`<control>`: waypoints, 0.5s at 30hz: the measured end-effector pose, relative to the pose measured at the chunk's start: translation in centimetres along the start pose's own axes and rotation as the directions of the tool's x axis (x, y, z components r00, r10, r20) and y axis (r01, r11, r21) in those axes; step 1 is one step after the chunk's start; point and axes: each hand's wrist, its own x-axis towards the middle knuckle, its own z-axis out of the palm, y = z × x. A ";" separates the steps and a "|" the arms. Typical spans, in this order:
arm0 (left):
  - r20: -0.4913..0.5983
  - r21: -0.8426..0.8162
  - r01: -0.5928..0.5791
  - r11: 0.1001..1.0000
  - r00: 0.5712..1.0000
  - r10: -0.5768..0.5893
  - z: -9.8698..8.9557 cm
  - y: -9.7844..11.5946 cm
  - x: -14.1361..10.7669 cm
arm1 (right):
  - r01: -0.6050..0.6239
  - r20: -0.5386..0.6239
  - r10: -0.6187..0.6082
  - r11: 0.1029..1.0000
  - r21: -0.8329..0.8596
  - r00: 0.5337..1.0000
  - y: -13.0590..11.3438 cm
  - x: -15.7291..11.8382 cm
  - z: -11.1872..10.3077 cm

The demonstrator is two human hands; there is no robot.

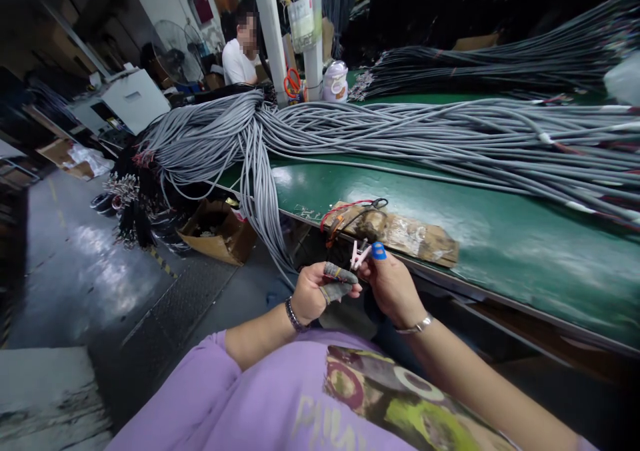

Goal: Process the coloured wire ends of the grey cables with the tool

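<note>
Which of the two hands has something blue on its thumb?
The right hand, which holds the pink clip: a blue wrap sits on its thumb, while the left hand has grey finger covers.

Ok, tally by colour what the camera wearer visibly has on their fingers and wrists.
Grey finger covers: 2
Blue thumb cover: 1
Dark wristband: 1
Silver wristband: 1
Total: 5
</note>
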 end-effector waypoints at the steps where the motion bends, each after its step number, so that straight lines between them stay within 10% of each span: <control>1: 0.000 -0.005 0.000 1.000 1.000 0.000 0.0 -0.1 0.1 | -0.042 0.034 0.041 0.999 0.022 0.999 0.0 0.0 0.1; 6: 0.016 -0.029 0.017 0.999 1.000 -0.016 -0.2 -0.8 0.4 | -0.299 0.258 0.235 0.921 0.249 0.937 -0.2 0.4 0.5; 15: 0.038 -0.070 0.030 0.997 0.999 -0.027 -0.3 -1.3 0.3 | -0.299 0.246 0.218 0.880 0.369 0.944 0.4 0.6 0.4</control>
